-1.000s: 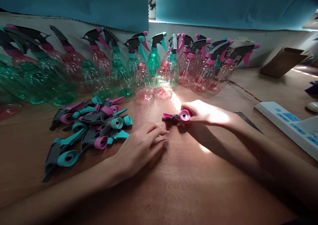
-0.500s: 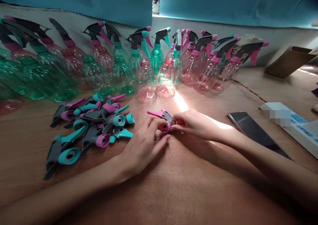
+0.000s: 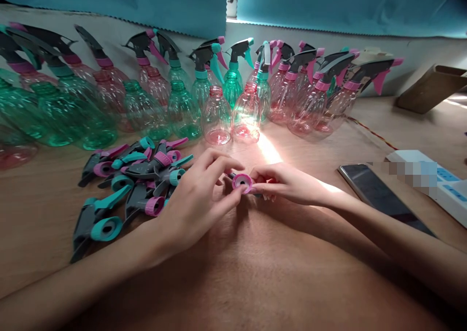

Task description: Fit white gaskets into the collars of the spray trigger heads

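A pink and grey spray nozzle [image 3: 242, 181] sits between both my hands just above the wooden table [image 3: 255, 272], its pink screw collar facing me. My left hand [image 3: 199, 199] pinches it from the left with thumb and fingers curled round it. My right hand [image 3: 284, 185] grips it from the right. Left of my left hand lies a pile of loose spray nozzles [image 3: 131, 185] in teal, pink and grey. Two open-necked pink bottles [image 3: 231, 117] stand just beyond my hands.
Along the back wall runs a row of green and pink spray bottles [image 3: 182, 87], many with nozzles fitted. A dark phone [image 3: 379, 194] and a white power strip [image 3: 430, 180] lie at the right. A brown box [image 3: 430, 87] sits at the far right.
My right hand brought the nozzle leftward and my left hand rose to take hold of it. The nozzle has turned so its pink collar faces me.
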`<state>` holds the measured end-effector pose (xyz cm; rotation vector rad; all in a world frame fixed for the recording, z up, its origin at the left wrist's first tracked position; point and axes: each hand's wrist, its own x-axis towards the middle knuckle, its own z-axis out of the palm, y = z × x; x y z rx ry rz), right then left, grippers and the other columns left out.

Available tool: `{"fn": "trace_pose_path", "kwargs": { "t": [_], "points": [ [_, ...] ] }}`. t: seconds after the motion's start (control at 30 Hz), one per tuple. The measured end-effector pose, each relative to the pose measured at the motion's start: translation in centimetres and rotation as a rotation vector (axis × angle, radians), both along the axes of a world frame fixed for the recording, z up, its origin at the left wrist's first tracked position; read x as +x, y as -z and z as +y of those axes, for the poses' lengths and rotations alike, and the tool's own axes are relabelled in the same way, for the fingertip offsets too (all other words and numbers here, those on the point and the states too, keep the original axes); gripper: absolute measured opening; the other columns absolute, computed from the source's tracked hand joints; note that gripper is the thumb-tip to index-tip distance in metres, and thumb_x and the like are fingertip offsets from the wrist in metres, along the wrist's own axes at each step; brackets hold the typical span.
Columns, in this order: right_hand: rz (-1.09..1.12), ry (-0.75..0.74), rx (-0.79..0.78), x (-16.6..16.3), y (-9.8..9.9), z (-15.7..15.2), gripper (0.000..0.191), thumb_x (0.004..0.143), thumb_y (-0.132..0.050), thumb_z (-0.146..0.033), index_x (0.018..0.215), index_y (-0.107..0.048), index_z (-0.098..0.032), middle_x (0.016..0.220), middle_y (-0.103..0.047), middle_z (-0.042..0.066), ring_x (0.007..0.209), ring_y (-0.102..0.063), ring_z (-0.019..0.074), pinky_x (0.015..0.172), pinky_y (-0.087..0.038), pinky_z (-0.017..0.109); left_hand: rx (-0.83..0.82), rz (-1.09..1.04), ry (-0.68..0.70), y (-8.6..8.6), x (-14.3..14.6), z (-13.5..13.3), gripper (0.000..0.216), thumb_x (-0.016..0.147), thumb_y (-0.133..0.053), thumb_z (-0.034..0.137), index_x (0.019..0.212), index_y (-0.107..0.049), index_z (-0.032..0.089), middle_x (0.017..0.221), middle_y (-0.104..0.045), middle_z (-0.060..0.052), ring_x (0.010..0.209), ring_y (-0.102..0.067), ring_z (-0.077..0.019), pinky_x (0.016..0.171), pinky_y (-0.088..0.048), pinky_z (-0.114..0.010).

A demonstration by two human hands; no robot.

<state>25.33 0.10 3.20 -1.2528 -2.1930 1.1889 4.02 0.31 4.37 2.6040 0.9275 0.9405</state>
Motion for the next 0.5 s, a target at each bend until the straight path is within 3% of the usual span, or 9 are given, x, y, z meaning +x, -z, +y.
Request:
{"fn": "trace_pose_path", "kwargs": {
  "t": [0.23,0.5],
  "points": [
    [0.046,-0.004,-0.054,-0.2,1.0,0.1,0.034,0.087,-0.051,-0.049,0.084,-0.058,-0.015,0.065,-0.05,-0.004,0.057,-0.047,0.0088,0.052,-0.035,0.022,0.239,0.278,0.063,0.2,-0.2,0.7,0.018,0.08,-0.067,0.033,0.091,-0.062,0.02,0.098,-0.058,-0.004,0.088,-0.055,-0.0226,0.073,-0.038,-0.035],
    [-0.04,-0.086,0.077,-0.2,1.8,0.3,0.035,0.092,-0.045,-0.044,0.094,-0.063,-0.013,0.081,-0.062,0.002,0.072,-0.053,0.0134,0.064,-0.039,0.024,0.416,0.258,0.143,0.9,-0.4,1.1,0.018,0.093,-0.048,0.024,0.094,-0.065,0.02,0.091,-0.062,-0.004,0.076,-0.054,-0.0165,0.069,-0.035,-0.031]
  ]
}}
